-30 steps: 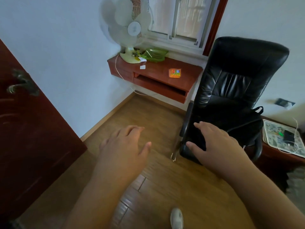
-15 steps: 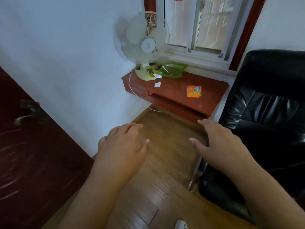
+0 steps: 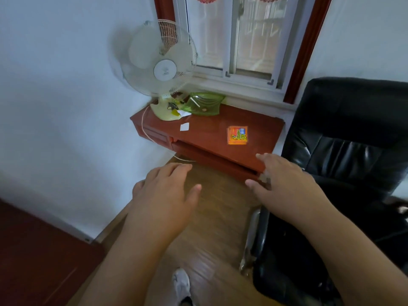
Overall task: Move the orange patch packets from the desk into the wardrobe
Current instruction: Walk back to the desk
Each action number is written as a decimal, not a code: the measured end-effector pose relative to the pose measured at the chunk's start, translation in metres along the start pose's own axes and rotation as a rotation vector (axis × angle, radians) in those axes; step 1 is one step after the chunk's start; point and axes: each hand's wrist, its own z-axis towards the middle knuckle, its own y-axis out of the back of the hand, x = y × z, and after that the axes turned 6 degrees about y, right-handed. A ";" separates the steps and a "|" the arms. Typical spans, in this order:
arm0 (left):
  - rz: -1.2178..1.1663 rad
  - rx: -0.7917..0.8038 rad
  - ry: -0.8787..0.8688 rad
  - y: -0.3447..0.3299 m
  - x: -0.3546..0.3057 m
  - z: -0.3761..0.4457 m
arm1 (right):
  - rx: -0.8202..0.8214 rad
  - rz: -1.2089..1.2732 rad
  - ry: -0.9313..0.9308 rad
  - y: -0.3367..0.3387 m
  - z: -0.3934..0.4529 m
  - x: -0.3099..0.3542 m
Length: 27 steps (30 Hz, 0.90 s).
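The left hand [image 3: 164, 195] and the right hand [image 3: 284, 184] are both reaching forward, palms down, fingers loosely spread and holding nothing. The left hand is hanging over the wooden floor [image 3: 216, 217], short of the desk [image 3: 209, 129]. The right hand's fingertips are lying at the desk's near front corner; whether they are touching the edge is hard to tell, since motion blur is softening them there. The stack of orange patch packets [image 3: 237, 135] is lying flat on the desk top, beyond the right hand and a little to its left, apart from both hands. A table fan [image 3: 161, 69] and a green glass dish [image 3: 204, 103] are standing at the back of the desk under the window [image 3: 242, 36], with a small white paper scrap [image 3: 185, 127] near them. A black office chair [image 3: 344, 151] is sitting just beside the right arm.
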 end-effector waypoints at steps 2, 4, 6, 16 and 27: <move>-0.006 0.005 -0.047 0.000 -0.008 0.025 | -0.008 -0.006 -0.037 0.001 0.015 -0.005; -0.004 0.003 -0.095 0.000 -0.013 0.053 | -0.027 -0.016 -0.074 0.001 0.032 -0.008; -0.002 0.002 -0.145 0.001 -0.017 0.083 | -0.053 -0.020 -0.117 0.002 0.053 -0.011; 0.003 -0.017 -0.344 0.027 -0.019 0.236 | -0.143 -0.031 -0.282 0.010 0.166 0.009; 0.034 0.067 -0.446 0.017 -0.026 0.354 | -0.114 -0.001 -0.475 -0.019 0.252 -0.002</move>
